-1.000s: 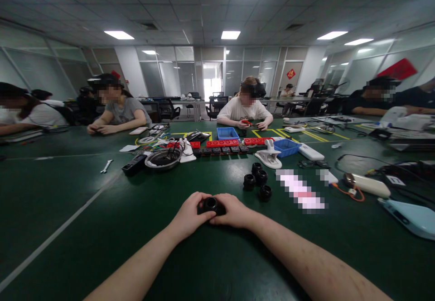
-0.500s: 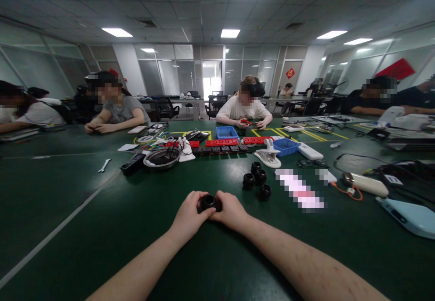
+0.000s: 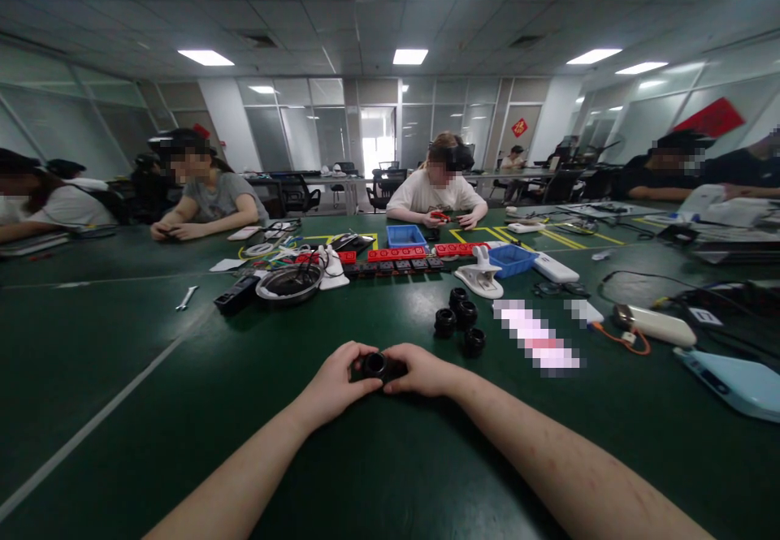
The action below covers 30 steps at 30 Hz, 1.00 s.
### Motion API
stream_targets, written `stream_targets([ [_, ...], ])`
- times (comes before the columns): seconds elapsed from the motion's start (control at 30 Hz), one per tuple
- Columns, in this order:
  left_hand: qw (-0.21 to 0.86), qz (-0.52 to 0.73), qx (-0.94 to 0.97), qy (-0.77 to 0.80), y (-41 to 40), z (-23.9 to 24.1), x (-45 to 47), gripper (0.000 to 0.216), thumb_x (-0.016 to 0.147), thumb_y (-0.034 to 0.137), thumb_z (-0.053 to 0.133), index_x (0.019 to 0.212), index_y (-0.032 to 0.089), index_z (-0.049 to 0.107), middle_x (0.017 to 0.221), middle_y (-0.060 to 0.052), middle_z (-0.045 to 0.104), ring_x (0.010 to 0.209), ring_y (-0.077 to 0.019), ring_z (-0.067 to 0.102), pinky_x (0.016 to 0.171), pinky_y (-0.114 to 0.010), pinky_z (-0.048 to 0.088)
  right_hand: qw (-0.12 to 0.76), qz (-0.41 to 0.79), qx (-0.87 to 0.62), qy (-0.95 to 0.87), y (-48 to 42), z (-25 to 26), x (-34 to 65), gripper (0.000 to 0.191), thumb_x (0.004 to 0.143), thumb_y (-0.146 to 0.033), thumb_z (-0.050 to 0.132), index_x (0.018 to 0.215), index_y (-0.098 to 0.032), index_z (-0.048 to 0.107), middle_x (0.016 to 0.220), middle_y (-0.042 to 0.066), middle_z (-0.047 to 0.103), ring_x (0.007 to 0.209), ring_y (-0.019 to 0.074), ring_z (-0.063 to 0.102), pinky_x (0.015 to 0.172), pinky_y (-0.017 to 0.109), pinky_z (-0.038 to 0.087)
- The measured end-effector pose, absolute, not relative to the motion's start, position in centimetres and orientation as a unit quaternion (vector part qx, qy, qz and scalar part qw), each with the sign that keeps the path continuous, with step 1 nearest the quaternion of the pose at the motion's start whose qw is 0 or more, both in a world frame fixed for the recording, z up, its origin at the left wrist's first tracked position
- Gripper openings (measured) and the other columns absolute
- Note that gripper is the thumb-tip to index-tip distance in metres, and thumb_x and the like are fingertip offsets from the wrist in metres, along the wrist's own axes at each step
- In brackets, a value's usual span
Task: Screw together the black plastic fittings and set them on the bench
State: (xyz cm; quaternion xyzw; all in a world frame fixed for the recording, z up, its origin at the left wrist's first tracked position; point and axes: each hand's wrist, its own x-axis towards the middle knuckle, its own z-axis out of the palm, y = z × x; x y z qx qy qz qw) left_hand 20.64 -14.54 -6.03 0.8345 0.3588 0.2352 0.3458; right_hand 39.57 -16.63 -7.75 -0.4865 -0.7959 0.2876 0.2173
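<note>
A black round fitting with an open hole in its top [image 3: 374,364] stands on the green table in front of me. My left hand [image 3: 337,378] is closed around its left side, thumb at the front and fingers behind. On the right side, my right hand [image 3: 420,370] curves in with thumb and fingertips against the fitting; its far fingers are partly hidden. Several similar black fittings [image 3: 466,314] stand in a loose group beyond my right hand.
Farther back are a metal bowl [image 3: 290,287] of dark cables, a white clip stand [image 3: 480,274], red strips [image 3: 396,254] and blue bins [image 3: 510,261]. A wrench [image 3: 187,298] lies left. A light-blue case [image 3: 731,382] and cables are right. A co-worker [image 3: 435,187] sits opposite.
My right hand has shifted slightly, its thumb and fingers now more apart at the fitting's right side. The left thumb has slid a little left. The fitting stays nearly in place.
</note>
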Motion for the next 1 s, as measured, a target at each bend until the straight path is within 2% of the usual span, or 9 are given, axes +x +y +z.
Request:
stream_targets([
  [0.17, 0.313, 0.268, 0.823, 0.391, -14.7, -7.1, 21.1, 0.033, 0.066, 0.029, 0.063, 0.096, 0.018, 0.056, 0.089, -0.003, 0.053, 0.077, -0.0192, 0.052, 0.067, -0.029, 0.042, 0.232, 0.237, -0.561, -0.758, -16.9, -8.4, 38.5, 0.033, 0.056, -0.033, 0.074, 0.076, -0.017, 0.054, 0.069, -0.003, 0.054, 0.061, 0.0121, 0.049, 0.051, 0.02, 0.032],
  [0.3, 0.277, 0.303, 0.802, 0.434, -14.8, -7.9, 21.5, 0.032, 0.067, 0.031, 0.063, 0.095, 0.017, 0.056, 0.088, -0.004, 0.053, 0.076, -0.0195, 0.051, 0.067, -0.03, 0.041, 0.247, 0.164, -0.615, -0.73, -17.5, -8.6, 37.3, 0.035, 0.06, -0.043, 0.068, 0.075, -0.015, 0.052, 0.07, 0.002, 0.053, 0.063, 0.0159, 0.047, 0.053, 0.025, 0.032],
  [0.4, 0.285, 0.295, 0.808, 0.422, -14.7, -7.7, 21.3, 0.032, 0.066, 0.03, 0.063, 0.095, 0.017, 0.056, 0.087, -0.003, 0.053, 0.075, -0.019, 0.051, 0.066, -0.029, 0.041, 0.255, 0.142, -0.602, -0.743, -17.7, -8.4, 37.3, 0.041, 0.06, -0.044, 0.068, 0.085, -0.016, 0.055, 0.075, 0.004, 0.056, 0.068, 0.0178, 0.05, 0.057, 0.026, 0.034],
  [0.5, 0.321, 0.268, 0.821, 0.389, -14.5, -7.1, 21.0, 0.032, 0.067, 0.028, 0.063, 0.096, 0.018, 0.056, 0.087, -0.003, 0.053, 0.076, -0.0184, 0.051, 0.065, -0.028, 0.041, 0.26, 0.19, -0.541, -0.777, -17.5, -8.0, 38.2, 0.054, 0.059, -0.041, 0.071, 0.104, -0.019, 0.053, 0.085, 0.003, 0.058, 0.075, 0.0182, 0.052, 0.062, 0.026, 0.037],
  [0.57, 0.347, 0.252, 0.825, 0.368, -14.5, -6.7, 20.8, 0.032, 0.067, 0.026, 0.063, 0.098, 0.019, 0.056, 0.089, -0.003, 0.053, 0.076, -0.0181, 0.051, 0.064, -0.027, 0.041, 0.246, 0.234, -0.495, -0.8, -17.1, -7.8, 38.9, 0.047, 0.062, -0.037, 0.07, 0.103, -0.019, 0.055, 0.084, 0.001, 0.059, 0.074, 0.0167, 0.053, 0.062, 0.025, 0.038],
  [0.7, 0.362, 0.242, 0.824, 0.363, -14.7, -6.4, 20.8, 0.034, 0.067, 0.025, 0.063, 0.099, 0.018, 0.056, 0.09, -0.003, 0.053, 0.075, -0.0176, 0.051, 0.062, -0.026, 0.041, 0.214, 0.282, -0.472, -0.807, -16.6, -7.7, 39.5, 0.024, 0.066, -0.03, 0.068, 0.085, -0.017, 0.061, 0.073, -0.002, 0.059, 0.067, 0.0131, 0.052, 0.057, 0.021, 0.036],
  [0.87, 0.313, 0.269, 0.817, 0.403, -15.1, -7.3, 21.3, 0.033, 0.066, 0.029, 0.064, 0.095, 0.018, 0.056, 0.087, -0.003, 0.053, 0.076, -0.0187, 0.051, 0.066, -0.029, 0.04, 0.227, 0.237, -0.556, -0.764, -16.9, -8.3, 38.5, 0.033, 0.06, -0.037, 0.071, 0.08, -0.015, 0.056, 0.072, 0.0, 0.056, 0.063, 0.0138, 0.049, 0.052, 0.022, 0.033],
  [1.0, 0.274, 0.292, 0.805, 0.438, -15.2, -7.7, 21.7, 0.031, 0.067, 0.032, 0.062, 0.094, 0.017, 0.056, 0.085, -0.003, 0.053, 0.075, -0.0193, 0.05, 0.067, -0.03, 0.04, 0.236, 0.14, -0.618, -0.736, -17.5, -8.7, 37.3, 0.036, 0.06, -0.042, 0.068, 0.079, -0.015, 0.054, 0.073, 0.004, 0.055, 0.067, 0.0177, 0.05, 0.058, 0.026, 0.034],
])
